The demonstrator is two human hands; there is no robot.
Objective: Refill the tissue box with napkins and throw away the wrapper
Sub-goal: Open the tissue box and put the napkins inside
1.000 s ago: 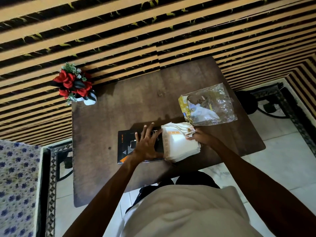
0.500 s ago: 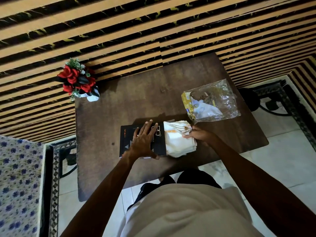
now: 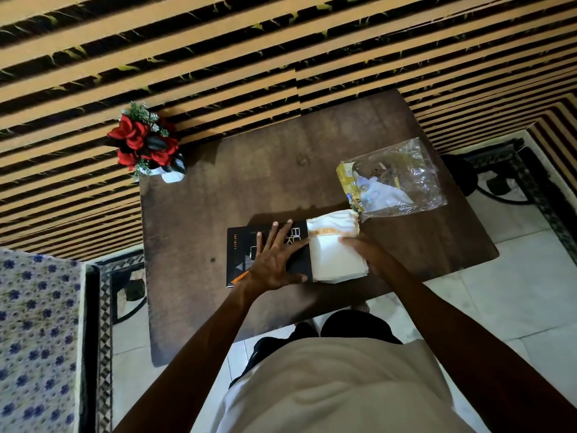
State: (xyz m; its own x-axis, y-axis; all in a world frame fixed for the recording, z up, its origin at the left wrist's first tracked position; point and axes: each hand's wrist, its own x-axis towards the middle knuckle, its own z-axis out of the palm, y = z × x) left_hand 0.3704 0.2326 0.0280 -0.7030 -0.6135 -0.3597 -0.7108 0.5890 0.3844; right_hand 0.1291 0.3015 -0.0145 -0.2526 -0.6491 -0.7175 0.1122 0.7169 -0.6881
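A flat black tissue box (image 3: 242,256) lies near the front edge of the dark wooden table (image 3: 203,214). My left hand (image 3: 273,260) rests flat on its lid with fingers spread. A stack of white napkins (image 3: 332,245) sticks out of the box's right end. My right hand (image 3: 359,250) presses against the stack's right side, fingers laid on the top napkin. The clear plastic wrapper (image 3: 395,179), with a yellow printed edge and some white paper inside, lies on the table behind and to the right of the napkins.
A small white pot of red artificial flowers (image 3: 145,146) stands at the table's back left corner, against a striped wall. A floral-patterned cushion (image 3: 34,339) lies at the left. White floor tiles (image 3: 515,292) show to the right and below.
The napkin stack has moved left, further into the box's open end, pushed by my right hand. My left hand has stayed flat on the box.
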